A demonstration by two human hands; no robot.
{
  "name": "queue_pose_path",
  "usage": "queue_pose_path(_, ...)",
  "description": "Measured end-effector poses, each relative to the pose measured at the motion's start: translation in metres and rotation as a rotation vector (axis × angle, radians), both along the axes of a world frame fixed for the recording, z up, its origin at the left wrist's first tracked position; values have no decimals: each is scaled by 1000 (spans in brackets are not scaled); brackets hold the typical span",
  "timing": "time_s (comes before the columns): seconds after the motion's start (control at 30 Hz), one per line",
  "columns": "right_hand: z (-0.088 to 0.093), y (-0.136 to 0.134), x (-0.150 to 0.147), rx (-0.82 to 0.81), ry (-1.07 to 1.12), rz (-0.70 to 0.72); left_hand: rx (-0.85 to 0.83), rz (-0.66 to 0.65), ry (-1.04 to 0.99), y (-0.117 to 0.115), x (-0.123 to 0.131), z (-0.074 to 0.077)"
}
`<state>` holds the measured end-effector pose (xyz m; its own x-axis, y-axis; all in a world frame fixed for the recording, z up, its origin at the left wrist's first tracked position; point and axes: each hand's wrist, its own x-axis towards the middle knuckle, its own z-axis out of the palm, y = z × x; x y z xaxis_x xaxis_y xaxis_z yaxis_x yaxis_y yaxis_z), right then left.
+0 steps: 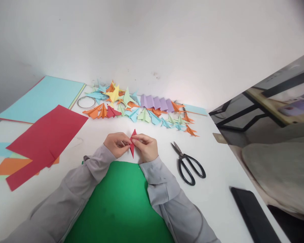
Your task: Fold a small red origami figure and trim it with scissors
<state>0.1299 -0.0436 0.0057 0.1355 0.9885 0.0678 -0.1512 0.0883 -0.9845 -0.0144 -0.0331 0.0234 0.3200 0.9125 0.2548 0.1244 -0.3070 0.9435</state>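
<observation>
A small red folded paper piece (132, 144) stands pinched between both hands over the white table. My left hand (115, 144) grips its left side with closed fingers. My right hand (147, 147) holds its right side, fingers pressed together. Both wrists rest at the far edge of a green paper sheet (121, 206) that lies between my grey sleeves.
Black scissors (188, 162) lie right of my hands. A heap of folded paper figures (139, 108) and a tape roll (86, 102) sit at the back. Red (47, 135), light blue (43, 98) and orange (11, 166) sheets lie left. A black flat object (253, 212) lies near the right table edge.
</observation>
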Motion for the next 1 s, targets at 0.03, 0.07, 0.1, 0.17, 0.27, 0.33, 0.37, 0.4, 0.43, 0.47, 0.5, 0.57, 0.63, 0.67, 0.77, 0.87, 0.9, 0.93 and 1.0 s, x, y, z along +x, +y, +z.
queue_pose_path(0.03,-1,0,0,-3,7,3,-9,3,-4,1,0,-2)
queue_pose_path(0.07,-2,1,1,-4,18,7,-29,7,-17,2,0,-4)
queue_pose_path(0.1,-3,1,1,-2,30,11,-55,14,-39,3,0,-8)
queue_pose_path(0.17,-6,1,1,-1,53,25,-121,21,-103,5,0,-14)
queue_pose_path(0.27,-7,1,1,-12,77,48,-257,36,-202,6,1,-17)
queue_pose_path(0.33,-7,1,1,-21,93,64,-344,41,-245,6,1,-14)
queue_pose_path(0.37,-7,1,1,-20,103,70,-374,42,-262,5,1,-12)
queue_pose_path(0.4,-7,1,1,-15,111,74,-395,42,-273,5,1,-10)
queue_pose_path(0.43,-7,1,1,-8,116,77,-407,43,-281,4,1,-8)
queue_pose_path(0.47,-6,1,1,-3,118,77,-411,47,-284,4,1,-7)
queue_pose_path(0.5,-6,1,1,2,115,74,-410,53,-285,3,2,-6)
queue_pose_path(0.57,-5,1,0,10,94,63,-393,66,-278,4,1,-7)
queue_pose_path(0.63,-3,0,0,17,63,44,-362,74,-260,5,1,-10)
queue_pose_path(0.67,-2,0,0,23,47,34,-343,73,-250,6,1,-11)
queue_pose_path(0.77,0,0,1,39,7,2,-276,44,-242,7,1,-14)
queue_pose_path(0.87,0,0,1,40,-15,-16,-226,15,-243,7,2,-16)
queue_pose_path(0.9,0,0,1,37,-14,-17,-214,15,-236,7,2,-17)
queue_pose_path(0.93,0,0,1,32,-9,-17,-202,20,-227,7,2,-18)
queue_pose_path(1.0,-1,0,1,24,4,-15,-172,31,-206,7,2,-19)
